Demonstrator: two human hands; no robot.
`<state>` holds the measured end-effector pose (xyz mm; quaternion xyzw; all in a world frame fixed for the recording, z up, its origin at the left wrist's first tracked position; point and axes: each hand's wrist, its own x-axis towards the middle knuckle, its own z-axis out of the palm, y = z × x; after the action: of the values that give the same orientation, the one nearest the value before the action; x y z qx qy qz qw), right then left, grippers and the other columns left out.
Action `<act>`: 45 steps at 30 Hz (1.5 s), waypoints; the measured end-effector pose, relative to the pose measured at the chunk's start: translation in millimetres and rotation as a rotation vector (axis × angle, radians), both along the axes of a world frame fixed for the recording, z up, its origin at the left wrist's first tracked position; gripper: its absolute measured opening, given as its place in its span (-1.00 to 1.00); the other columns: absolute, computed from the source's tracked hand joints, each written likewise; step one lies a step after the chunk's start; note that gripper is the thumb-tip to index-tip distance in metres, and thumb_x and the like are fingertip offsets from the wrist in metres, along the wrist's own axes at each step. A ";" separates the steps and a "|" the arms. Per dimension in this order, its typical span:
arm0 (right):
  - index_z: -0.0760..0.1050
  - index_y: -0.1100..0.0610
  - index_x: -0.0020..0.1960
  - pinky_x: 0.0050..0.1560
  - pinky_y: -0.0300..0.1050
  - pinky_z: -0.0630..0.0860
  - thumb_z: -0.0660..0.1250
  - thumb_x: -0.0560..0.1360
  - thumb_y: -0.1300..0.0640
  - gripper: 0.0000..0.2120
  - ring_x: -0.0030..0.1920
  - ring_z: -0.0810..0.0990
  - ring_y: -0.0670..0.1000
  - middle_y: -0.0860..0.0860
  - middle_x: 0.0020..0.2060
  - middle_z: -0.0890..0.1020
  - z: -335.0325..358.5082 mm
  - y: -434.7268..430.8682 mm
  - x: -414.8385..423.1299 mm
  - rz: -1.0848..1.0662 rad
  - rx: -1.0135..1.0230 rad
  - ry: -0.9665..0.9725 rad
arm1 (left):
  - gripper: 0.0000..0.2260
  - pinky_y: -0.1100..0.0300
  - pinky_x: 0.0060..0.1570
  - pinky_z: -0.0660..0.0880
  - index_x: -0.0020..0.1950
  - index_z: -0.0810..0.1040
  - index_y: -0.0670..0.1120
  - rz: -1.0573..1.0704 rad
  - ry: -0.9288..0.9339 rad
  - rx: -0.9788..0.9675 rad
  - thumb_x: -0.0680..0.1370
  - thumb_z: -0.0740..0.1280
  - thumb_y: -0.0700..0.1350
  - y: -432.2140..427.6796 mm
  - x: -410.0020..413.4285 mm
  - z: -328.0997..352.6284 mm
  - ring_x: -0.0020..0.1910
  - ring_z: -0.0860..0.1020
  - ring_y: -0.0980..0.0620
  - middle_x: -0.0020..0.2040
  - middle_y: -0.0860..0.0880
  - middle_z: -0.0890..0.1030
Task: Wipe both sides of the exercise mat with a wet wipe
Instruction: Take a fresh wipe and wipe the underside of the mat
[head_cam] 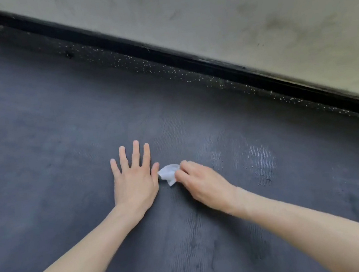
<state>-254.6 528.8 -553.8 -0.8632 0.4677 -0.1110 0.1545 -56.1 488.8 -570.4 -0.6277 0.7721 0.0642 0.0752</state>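
A dark grey ribbed exercise mat (56,131) lies flat and fills most of the view. My left hand (134,180) rests palm down on it with the fingers spread and straight. Just to its right, my right hand (202,183) pinches a small crumpled white wet wipe (168,173) against the mat. The wipe sits between the two hands, almost touching my left thumb. Shiny damp streaks (259,161) mark the mat to the right of my right hand.
Beyond the mat's far edge runs a strip of dark speckled floor (163,68), then a black baseboard (209,61) that crosses the view diagonally. Above it rises a pale, smudged wall (248,9).
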 end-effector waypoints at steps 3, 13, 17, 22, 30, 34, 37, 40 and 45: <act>0.50 0.24 -0.01 -0.16 0.08 0.42 0.15 0.48 0.29 -0.82 -0.13 0.46 0.20 0.17 -0.13 0.48 -4.3 -58.7 -51.6 -0.246 -0.120 0.033 | -0.43 -0.32 0.42 0.23 0.60 0.23 -0.10 0.021 0.016 -0.016 0.66 -0.05 0.14 25.7 -1.2 -1.2 0.52 0.21 -0.39 0.58 -0.18 0.27; 0.43 0.25 -0.14 -0.25 0.06 0.39 0.26 0.59 0.26 -0.87 -0.24 0.45 0.20 0.16 -0.21 0.46 3.1 -35.5 -32.8 -0.416 -0.078 -0.016 | -0.42 -0.25 0.53 0.01 0.66 -0.09 -0.01 0.007 -0.035 0.019 0.67 -0.21 0.18 29.1 0.5 -2.9 0.59 -0.02 -0.36 0.66 -0.11 -0.02; 0.42 0.20 -0.15 -0.25 0.03 0.36 0.15 0.54 0.31 -0.88 -0.24 0.37 0.12 0.14 -0.22 0.44 4.7 46.3 28.6 -0.014 0.033 -0.087 | -0.40 -0.24 0.53 0.03 0.65 -0.12 -0.01 -0.021 -0.035 0.053 0.65 -0.19 0.19 27.1 5.4 0.1 0.59 -0.03 -0.36 0.66 -0.12 -0.05; 0.39 0.22 -0.15 -0.22 0.01 0.29 0.12 0.48 0.32 -0.90 -0.24 0.37 0.15 0.16 -0.21 0.42 -0.3 21.1 6.8 0.001 -0.048 -0.022 | -0.41 -0.24 0.53 -0.01 0.65 -0.15 -0.01 -0.031 -0.045 0.053 0.67 -0.19 0.20 28.0 5.9 0.4 0.59 -0.06 -0.36 0.66 -0.12 -0.08; 0.47 0.27 -0.10 -0.20 0.05 0.35 0.19 0.57 0.31 -0.89 -0.15 0.46 0.26 0.20 -0.14 0.48 5.4 -34.4 -46.8 -0.730 -0.071 0.122 | -0.38 -0.18 0.56 -0.01 0.65 -0.16 -0.03 -0.102 0.022 0.037 0.66 -0.19 0.25 25.8 21.2 -1.0 0.60 -0.07 -0.32 0.66 -0.11 -0.11; 0.47 0.24 -0.08 -0.25 0.03 0.36 0.22 0.58 0.30 -0.92 -0.20 0.42 0.19 0.13 -0.17 0.47 6.6 5.4 -13.9 -0.617 -0.024 0.026 | -0.39 -0.20 0.55 -0.01 0.65 -0.16 -0.03 -0.102 0.032 0.013 0.67 -0.18 0.24 27.8 18.1 -4.0 0.60 -0.07 -0.33 0.66 -0.13 -0.11; 0.43 0.24 -0.11 -0.25 0.06 0.37 0.25 0.59 0.28 -0.89 -0.23 0.39 0.15 0.11 -0.20 0.44 12.4 35.1 11.5 -0.478 0.025 -0.006 | -0.39 -0.21 0.55 0.00 0.65 -0.16 -0.03 -0.081 0.027 0.034 0.67 -0.18 0.22 29.1 17.6 -1.2 0.59 -0.06 -0.35 0.66 -0.13 -0.11; 0.42 0.22 -0.12 -0.26 0.11 0.41 0.27 0.55 0.33 -0.91 -0.21 0.38 0.13 0.11 -0.19 0.43 18.7 75.7 42.4 -0.181 0.137 0.016 | -0.39 -0.24 0.54 0.01 0.65 -0.17 -0.05 -0.088 0.001 0.048 0.67 -0.19 0.21 29.8 15.5 -1.0 0.59 -0.07 -0.37 0.65 -0.14 -0.12; 0.40 0.18 -0.09 -0.27 0.11 0.44 0.24 0.54 0.37 -0.88 -0.21 0.38 0.11 0.10 -0.16 0.42 21.8 72.5 40.7 -0.040 0.151 0.055 | -0.40 -0.27 0.53 0.02 0.64 -0.20 -0.05 -0.068 -0.001 0.091 0.68 -0.18 0.21 29.3 13.9 5.8 0.58 -0.07 -0.40 0.65 -0.14 -0.14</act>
<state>-213.9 601.2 -532.0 -0.8422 0.4960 -0.0547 0.2043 -42.2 518.1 -564.6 -0.5970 0.7893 0.0966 0.1062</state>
